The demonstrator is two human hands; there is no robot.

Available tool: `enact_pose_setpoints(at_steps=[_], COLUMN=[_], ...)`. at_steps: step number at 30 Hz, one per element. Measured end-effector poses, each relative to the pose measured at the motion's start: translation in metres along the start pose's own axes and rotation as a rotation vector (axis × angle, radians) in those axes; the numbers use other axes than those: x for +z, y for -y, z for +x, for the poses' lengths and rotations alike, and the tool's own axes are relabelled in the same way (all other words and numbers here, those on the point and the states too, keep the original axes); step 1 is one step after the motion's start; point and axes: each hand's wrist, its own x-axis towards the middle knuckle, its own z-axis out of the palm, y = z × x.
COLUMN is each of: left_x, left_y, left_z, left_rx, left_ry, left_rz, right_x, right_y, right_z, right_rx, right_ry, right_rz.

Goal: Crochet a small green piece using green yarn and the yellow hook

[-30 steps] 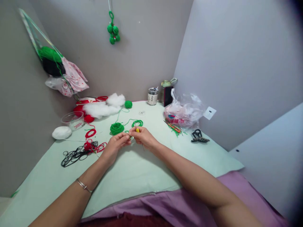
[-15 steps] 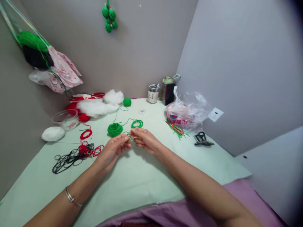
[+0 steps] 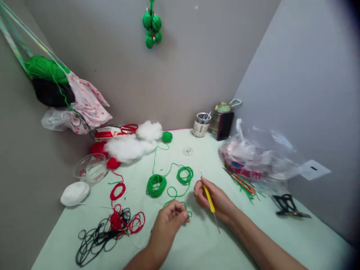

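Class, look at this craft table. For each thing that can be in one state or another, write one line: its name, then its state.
left hand: closed, pinching the green yarn strand
right hand: closed on the yellow crochet hook
green yarn coils: wound, lying flat
black and red cords: tangled together
plastic bag: crumpled, lying on its side
clear bowl: upright
black scissors: lying flat on the table

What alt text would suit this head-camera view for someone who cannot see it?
A person's right hand holds a yellow crochet hook while the left hand pinches green yarn above a pale green table strewn with green yarn coils, red and black cord and white stuffing.
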Motion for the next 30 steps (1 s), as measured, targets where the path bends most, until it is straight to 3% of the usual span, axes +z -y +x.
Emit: enact_pose_setpoints(at_steps=[6,12,15,18,24,30], left_x=[-0.007,-0.008,-0.008,-0.004,0.008,0.003], left_y=[0.029,0.008,0.0,0.0,0.0,0.003], left_z=[0.001,-0.003,-0.008,-0.013,-0.004,-0.009], left_rx=[-0.071,-0.133,-0.095,-0.007,-0.013,0.033], left_ry=[0.107,0.142,0.16,0.174,0.087,0.093], left_rz=[0.023,0.098,0.186,0.259,0.186,0.233], right_x=[-0.02,-0.017,-0.011,-0.006,-0.014,-0.019], right_y=[0.01,0.012,0.003,-0.008,-0.013,-0.015], right_z=[0.017,0.015,0.008,0.001,0.001,0.003], right_rx=[0.024,0.015,0.062,0.159,0.184,0.169], right_ry=[0.0,-0.026,-0.022,0.007,0.052,0.08], right_rz=[-0.017,0.068,0.133,0.249,0.37,0.361])
